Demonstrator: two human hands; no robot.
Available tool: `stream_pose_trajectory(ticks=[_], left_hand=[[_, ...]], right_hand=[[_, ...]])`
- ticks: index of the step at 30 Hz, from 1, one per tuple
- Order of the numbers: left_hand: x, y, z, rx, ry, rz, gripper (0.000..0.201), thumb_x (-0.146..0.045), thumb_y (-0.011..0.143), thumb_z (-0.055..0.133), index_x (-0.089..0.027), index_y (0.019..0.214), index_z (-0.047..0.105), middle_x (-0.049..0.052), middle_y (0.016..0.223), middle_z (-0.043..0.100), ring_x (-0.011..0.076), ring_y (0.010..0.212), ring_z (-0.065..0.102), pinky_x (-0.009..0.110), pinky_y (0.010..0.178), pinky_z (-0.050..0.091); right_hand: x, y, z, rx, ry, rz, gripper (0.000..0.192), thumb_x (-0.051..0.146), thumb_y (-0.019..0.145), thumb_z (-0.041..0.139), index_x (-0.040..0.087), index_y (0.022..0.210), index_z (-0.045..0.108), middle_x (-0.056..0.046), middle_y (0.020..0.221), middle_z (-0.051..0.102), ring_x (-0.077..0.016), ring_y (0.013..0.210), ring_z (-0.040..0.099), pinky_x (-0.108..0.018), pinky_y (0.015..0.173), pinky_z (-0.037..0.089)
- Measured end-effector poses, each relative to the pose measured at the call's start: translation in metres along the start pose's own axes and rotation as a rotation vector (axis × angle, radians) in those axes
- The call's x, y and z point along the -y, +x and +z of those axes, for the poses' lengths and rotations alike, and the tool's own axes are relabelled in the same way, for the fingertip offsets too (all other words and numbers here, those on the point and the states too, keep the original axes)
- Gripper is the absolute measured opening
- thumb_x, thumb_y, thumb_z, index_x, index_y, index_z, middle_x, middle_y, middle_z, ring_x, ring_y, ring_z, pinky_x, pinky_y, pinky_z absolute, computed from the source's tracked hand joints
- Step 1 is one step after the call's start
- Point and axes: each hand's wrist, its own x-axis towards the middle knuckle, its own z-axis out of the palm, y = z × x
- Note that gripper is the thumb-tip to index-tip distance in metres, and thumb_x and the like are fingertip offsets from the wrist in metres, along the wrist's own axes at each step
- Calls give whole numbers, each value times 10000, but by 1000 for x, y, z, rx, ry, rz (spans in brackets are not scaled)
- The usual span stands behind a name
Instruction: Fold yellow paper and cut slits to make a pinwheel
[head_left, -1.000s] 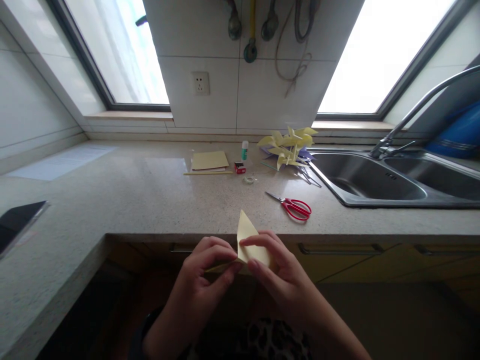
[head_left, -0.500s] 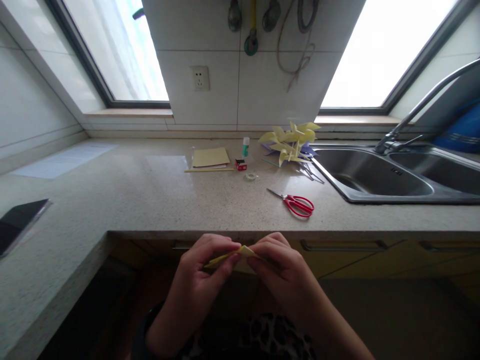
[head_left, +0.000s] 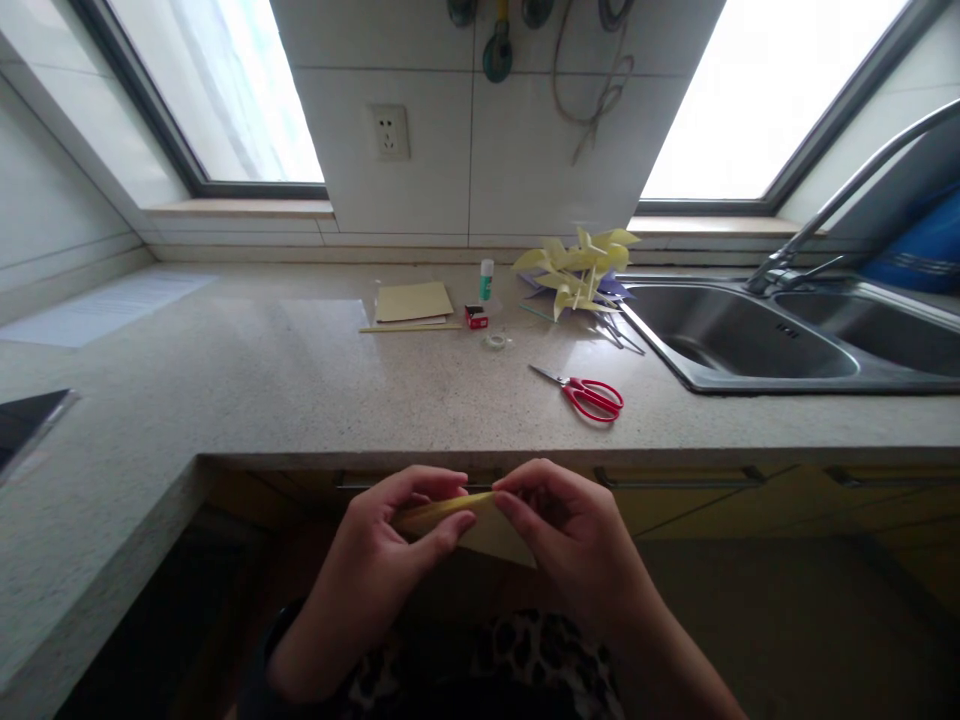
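Observation:
A folded piece of yellow paper (head_left: 448, 508) is held between my two hands, just in front of the counter's edge. My left hand (head_left: 401, 535) has its fingers and thumb curved around the paper's left part. At the paper's right end, my right hand (head_left: 559, 520) pinches the tip between thumb and forefinger. A paler part of the sheet hangs below, partly hidden by the hands. On the counter beyond lie scissors with red handles (head_left: 592, 398), blades pointing left.
Yellow and purple paper pinwheels (head_left: 574, 275) lie by the sink (head_left: 739, 330). Left of them are a glue stick (head_left: 486, 280), a small red box (head_left: 476, 317), a tape roll (head_left: 495, 342) and a stack of yellow paper (head_left: 414, 302). A dark flat object (head_left: 30, 425) lies at left.
The paper has tilted so its long folded edge shows. My right hand has moved to pinch its right tip, and my left fingers have spread a little. The view has shifted slightly.

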Motion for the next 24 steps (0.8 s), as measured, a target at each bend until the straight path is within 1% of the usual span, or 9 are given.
stream_pose_trajectory(ticks=[3, 6, 8, 9, 12, 15, 17, 20, 24], left_hand=[[6, -1, 1, -71, -219, -129, 381, -326, 775, 841, -245, 1122, 704, 54, 1056, 772, 209, 917, 743, 295, 782, 594], [10, -5, 9, -112, -562, -202, 546, -302, 757, 859, -274, 1247, 621, 52, 1106, 763, 201, 890, 750, 300, 773, 598], [14, -7, 18, -45, -720, -247, 588, -309, 761, 857, -254, 1288, 602, 71, 1070, 773, 219, 903, 751, 324, 804, 593], [15, -8, 23, -18, -754, -263, 567, -318, 767, 852, -234, 1278, 621, 78, 1036, 779, 223, 888, 751, 329, 804, 590], [20, -9, 35, -25, -766, -233, 309, -270, 822, 807, -185, 1109, 731, 71, 975, 787, 197, 859, 740, 310, 837, 566], [22, -9, 40, -46, -755, -237, 180, -264, 863, 770, -190, 1027, 767, 52, 908, 788, 172, 781, 725, 279, 755, 556], [20, -10, 40, -45, -721, -264, 173, -285, 857, 777, -180, 995, 774, 56, 877, 783, 169, 754, 714, 266, 714, 544], [16, -11, 37, -43, -671, -285, 196, -309, 830, 802, -161, 957, 779, 66, 860, 776, 170, 761, 709, 259, 719, 541], [12, -10, 35, -64, -692, -316, 253, -327, 809, 822, -191, 1019, 785, 54, 826, 773, 160, 737, 707, 235, 671, 541]], right_hand=[[0, -1, -2, -49, 116, 67, 160, 387, 851, 749, 231, 884, 741, -15, 744, 675, -158, 665, 576, -284, 580, 452], [-2, -1, 0, -82, 281, 114, 182, 406, 825, 782, 233, 871, 749, -19, 774, 710, -157, 686, 620, -276, 599, 486], [-4, -1, 4, -97, 377, 135, 179, 400, 809, 801, 234, 857, 753, -15, 763, 722, -148, 673, 631, -263, 597, 498], [-5, -2, 7, -97, 412, 148, 179, 398, 803, 807, 234, 853, 755, -13, 755, 725, -143, 665, 633, -258, 596, 503], [-9, -2, 13, -68, 470, 178, 186, 394, 789, 822, 230, 844, 755, -8, 736, 724, -129, 646, 627, -243, 594, 503], [-10, -3, 15, -34, 476, 201, 189, 394, 799, 817, 223, 838, 745, 4, 730, 706, -109, 644, 606, -221, 602, 482], [-11, -3, 15, -20, 444, 209, 194, 399, 821, 798, 216, 832, 737, 10, 719, 685, -99, 641, 579, -211, 599, 459], [-11, -3, 15, -12, 408, 204, 214, 402, 837, 783, 203, 788, 722, 14, 688, 658, -93, 625, 542, -210, 582, 429], [-13, -3, 18, -24, 441, 196, 218, 384, 824, 795, 198, 745, 713, 10, 684, 655, -97, 620, 530, -216, 568, 414]])
